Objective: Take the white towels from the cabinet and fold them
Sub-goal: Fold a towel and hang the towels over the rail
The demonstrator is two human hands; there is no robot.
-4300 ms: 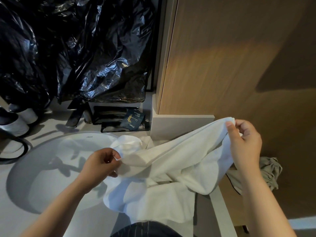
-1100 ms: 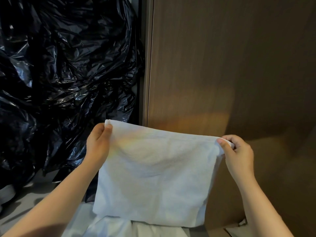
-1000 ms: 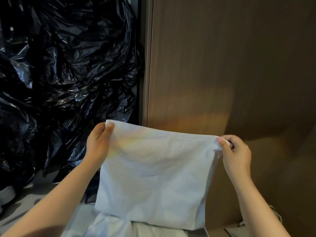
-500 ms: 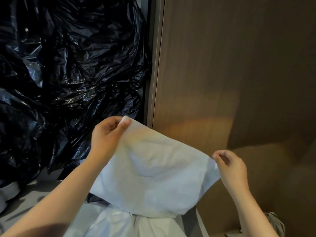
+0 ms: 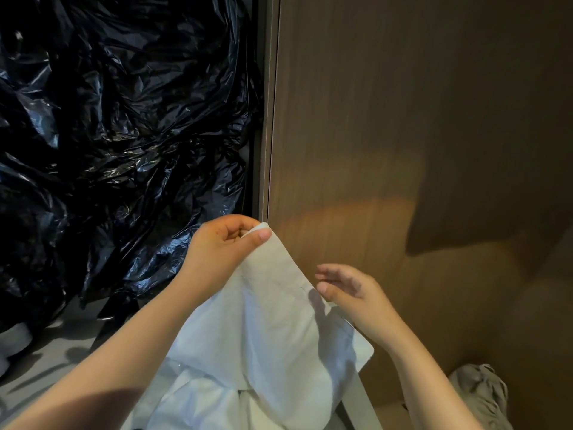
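The right hand (image 5: 350, 293) has released the white towel (image 5: 263, 321), left hand (image 5: 226, 243) pinching its corner over grey counter (image 5: 46, 367), beside wood cabinet (image 5: 372, 119).

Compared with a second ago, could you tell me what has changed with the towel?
The right hand moved in toward the left hand and opened, apparently releasing its corner, so the white towel no longer hangs stretched flat. The left hand still pinches its corner. Black plastic and wooden panel unchanged.
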